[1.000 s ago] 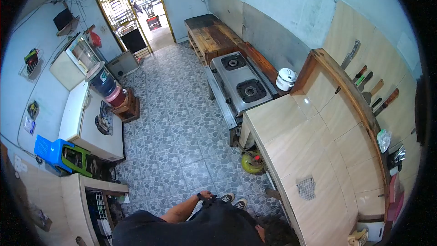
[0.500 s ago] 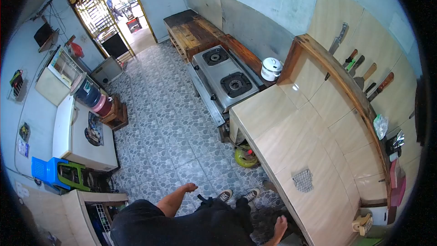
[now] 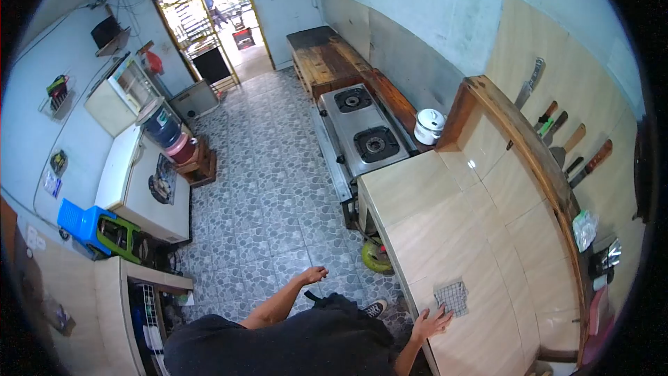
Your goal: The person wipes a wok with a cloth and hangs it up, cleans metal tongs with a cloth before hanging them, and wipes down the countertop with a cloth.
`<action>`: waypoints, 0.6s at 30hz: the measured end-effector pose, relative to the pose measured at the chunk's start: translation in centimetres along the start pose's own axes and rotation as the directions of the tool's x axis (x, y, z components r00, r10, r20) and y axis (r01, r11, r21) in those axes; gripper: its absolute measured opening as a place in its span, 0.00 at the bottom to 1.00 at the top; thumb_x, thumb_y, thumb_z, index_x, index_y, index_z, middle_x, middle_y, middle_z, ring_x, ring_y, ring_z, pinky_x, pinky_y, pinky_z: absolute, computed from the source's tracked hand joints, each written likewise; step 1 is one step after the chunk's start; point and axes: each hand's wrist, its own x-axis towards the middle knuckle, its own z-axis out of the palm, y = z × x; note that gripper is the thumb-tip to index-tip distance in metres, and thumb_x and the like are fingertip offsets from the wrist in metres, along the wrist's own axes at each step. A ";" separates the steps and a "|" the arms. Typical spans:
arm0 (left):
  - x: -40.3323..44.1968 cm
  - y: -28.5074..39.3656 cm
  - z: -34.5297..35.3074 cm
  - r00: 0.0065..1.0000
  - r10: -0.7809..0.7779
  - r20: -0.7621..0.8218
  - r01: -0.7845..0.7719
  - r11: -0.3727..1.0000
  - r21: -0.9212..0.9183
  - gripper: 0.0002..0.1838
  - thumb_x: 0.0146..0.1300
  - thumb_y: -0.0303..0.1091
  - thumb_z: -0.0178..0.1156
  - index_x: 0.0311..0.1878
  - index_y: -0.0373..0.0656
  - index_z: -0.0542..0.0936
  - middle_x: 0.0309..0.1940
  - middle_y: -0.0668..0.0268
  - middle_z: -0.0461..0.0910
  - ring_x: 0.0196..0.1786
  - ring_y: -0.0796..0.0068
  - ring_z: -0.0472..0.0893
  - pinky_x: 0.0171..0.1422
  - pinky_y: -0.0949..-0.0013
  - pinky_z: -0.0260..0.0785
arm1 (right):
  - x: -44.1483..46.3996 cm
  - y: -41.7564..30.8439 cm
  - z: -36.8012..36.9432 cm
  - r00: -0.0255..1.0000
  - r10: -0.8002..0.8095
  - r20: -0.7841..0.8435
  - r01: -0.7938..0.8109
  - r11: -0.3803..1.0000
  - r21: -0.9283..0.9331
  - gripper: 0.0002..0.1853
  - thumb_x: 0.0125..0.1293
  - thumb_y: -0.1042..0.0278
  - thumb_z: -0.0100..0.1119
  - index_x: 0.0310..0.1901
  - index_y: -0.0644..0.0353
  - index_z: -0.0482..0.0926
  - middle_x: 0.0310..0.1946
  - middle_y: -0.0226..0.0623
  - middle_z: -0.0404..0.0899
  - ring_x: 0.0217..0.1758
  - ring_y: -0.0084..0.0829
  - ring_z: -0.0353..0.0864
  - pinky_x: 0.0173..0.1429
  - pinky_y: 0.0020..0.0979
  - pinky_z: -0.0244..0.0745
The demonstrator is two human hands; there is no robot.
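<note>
My right hand (image 3: pixel 433 323) is over the near edge of the beige tiled counter (image 3: pixel 480 251), fingers spread, its fingertips at the lower edge of a checked cloth (image 3: pixel 452 298). It is not gripping the cloth. In front of my body, above the patterned floor (image 3: pixel 271 216), my left hand (image 3: pixel 313 276) hangs in the air, away from any object. Its fingers look loosely curled, and whether anything is in them is too small to tell.
Beyond the counter stand a two-burner stove (image 3: pixel 365 125) and a white lidded pot (image 3: pixel 429 126). Several knives (image 3: pixel 591 162) hang on the right wall. A green gas cylinder (image 3: pixel 376 256) sits below the counter. At left are a white freezer (image 3: pixel 139 191) and stacked stools (image 3: pixel 83 223).
My right hand has come up from beside the counter to the cloth. My left hand has moved forward and away from my waist. The view has shifted, and one shoe is now hidden.
</note>
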 end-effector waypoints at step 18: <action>9.0 -5.6 -3.2 0.955 -0.239 0.173 0.259 0.961 -0.099 0.26 0.65 0.57 0.52 0.48 0.43 0.80 0.34 0.63 0.83 0.32 0.68 0.80 0.33 0.59 0.74 | 4.3 -3.3 -0.1 0.983 0.121 0.137 -0.129 0.990 0.052 0.37 0.55 0.51 0.66 0.67 0.43 0.64 0.71 0.44 0.50 0.74 0.51 0.51 0.64 0.61 0.57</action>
